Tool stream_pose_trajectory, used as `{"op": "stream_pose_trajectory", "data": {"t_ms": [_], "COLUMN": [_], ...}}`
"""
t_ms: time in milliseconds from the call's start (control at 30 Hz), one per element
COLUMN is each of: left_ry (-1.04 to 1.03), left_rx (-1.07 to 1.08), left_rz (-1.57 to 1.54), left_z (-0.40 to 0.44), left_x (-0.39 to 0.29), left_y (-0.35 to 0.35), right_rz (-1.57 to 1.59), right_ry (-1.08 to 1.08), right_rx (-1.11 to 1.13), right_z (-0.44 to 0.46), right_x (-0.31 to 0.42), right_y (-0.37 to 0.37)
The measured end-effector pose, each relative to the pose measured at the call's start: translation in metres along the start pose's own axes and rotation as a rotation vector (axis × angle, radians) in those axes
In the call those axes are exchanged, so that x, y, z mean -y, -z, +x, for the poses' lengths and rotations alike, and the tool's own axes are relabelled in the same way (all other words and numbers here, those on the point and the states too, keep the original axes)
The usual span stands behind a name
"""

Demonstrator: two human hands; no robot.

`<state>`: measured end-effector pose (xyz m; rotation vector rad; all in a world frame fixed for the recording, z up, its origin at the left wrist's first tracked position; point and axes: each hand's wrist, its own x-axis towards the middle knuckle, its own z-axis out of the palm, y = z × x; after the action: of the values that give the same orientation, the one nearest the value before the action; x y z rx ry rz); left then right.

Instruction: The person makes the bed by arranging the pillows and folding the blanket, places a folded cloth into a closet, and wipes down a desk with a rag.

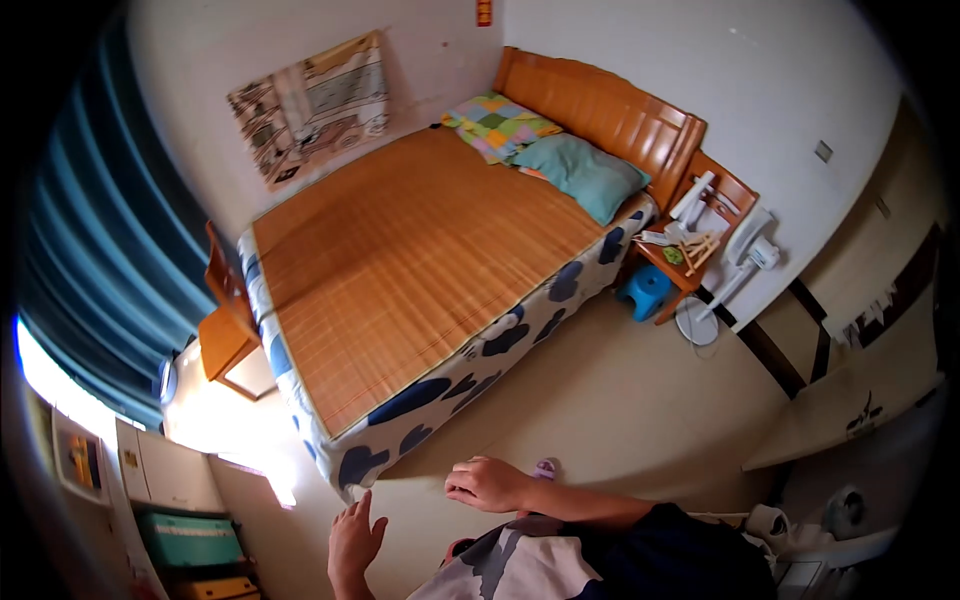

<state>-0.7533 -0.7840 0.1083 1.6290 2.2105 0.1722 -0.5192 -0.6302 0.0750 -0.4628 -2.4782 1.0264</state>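
My left hand [356, 540] is at the bottom, fingers stretched out and thumb apart, with nothing in it. Its fingertips are nearest to the bed sheet's [362, 466] hanging front corner; whether they touch it I cannot tell. My right hand [488, 484] is in front of my body with its fingers curled in, and nothing shows in it. Ahead stands a bed with a woven brown mat [420, 270] over the white sheet with dark blue patches. A checkered pillow [500, 125] and a teal pillow [585, 175] lie at the wooden headboard [610, 105].
Left of the bed are a wooden chair [228, 335] and blue curtains [110, 220]. On the right, another wooden chair [690, 235] holds small items, beside a blue stool [646, 290] and a white fan [745, 250]. A teal box [190, 540] sits at lower left.
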Motion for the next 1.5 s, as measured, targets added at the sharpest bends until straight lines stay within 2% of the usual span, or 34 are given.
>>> {"op": "stream_pose_trajectory", "data": {"t_ms": [133, 200, 267, 333, 433, 500, 667, 767, 900, 1000, 1133, 1233, 1367, 1433, 1500], "left_ry": [-0.096, -0.218, -0.258, -0.310, -0.517, -0.641, -0.820, -0.934, -1.096, -1.140, -1.179, -1.108, -1.106, -0.996, -0.881], "left_rx": [0.053, 0.095, 0.129, 0.234, 0.097, 0.016, 0.124, 0.282, 0.278, 0.275, 0.317, 0.357, 0.345, 0.467, 0.460], "left_rz": [-0.052, -0.111, -0.074, 0.112, -0.001, -0.051, -0.051, -0.046, -0.132, -0.087, -0.119, -0.041, -0.042, -0.015, -0.024], "left_z": [0.063, 0.095, 0.126, 0.157, 0.204, 0.234, 0.300, 0.346, 0.415, 0.463, 0.526, 0.570, 0.598, 0.605, 0.610], "left_x": [-0.083, -0.109, -0.139, -0.181, -0.232, -0.269, -0.338, -0.370, -0.421, -0.456, -0.495, -0.506, -0.518, -0.529, -0.539], "left_y": [-0.016, -0.037, -0.050, -0.045, -0.042, -0.037, -0.058, -0.082, -0.093, -0.088, -0.091, -0.109, -0.126, -0.130, -0.140], "right_rz": [-0.040, -0.031, -0.083, -0.230, -0.228, -0.215, -0.213, -0.301, -0.297, -0.299, -0.325, -0.311, -0.307, -0.281, -0.247], "right_ry": [-0.046, -0.083, -0.094, -0.122, -0.204, -0.282, -0.472, -0.524, -0.563, -0.674, -0.627, -0.659, -0.654, -0.696, -0.729], "right_rx": [-0.099, -0.295, -0.388, -0.545, -0.660, -0.764, -0.881, -0.955, -1.018, -1.009, -1.043, -1.051, -1.040, -1.022, -0.994], "right_z": [-0.030, -0.044, -0.061, -0.080, -0.114, -0.135, -0.171, -0.175, -0.171, -0.157, -0.137, -0.130, -0.138, -0.155, -0.173], "right_x": [-0.050, -0.075, -0.103, -0.120, -0.131, -0.142, -0.176, -0.205, -0.253, -0.284, -0.339, -0.367, -0.408, -0.442, -0.484], "right_y": [0.065, 0.100, 0.137, 0.179, 0.227, 0.247, 0.267, 0.278, 0.314, 0.354, 0.408, 0.438, 0.479, 0.495, 0.512]}}
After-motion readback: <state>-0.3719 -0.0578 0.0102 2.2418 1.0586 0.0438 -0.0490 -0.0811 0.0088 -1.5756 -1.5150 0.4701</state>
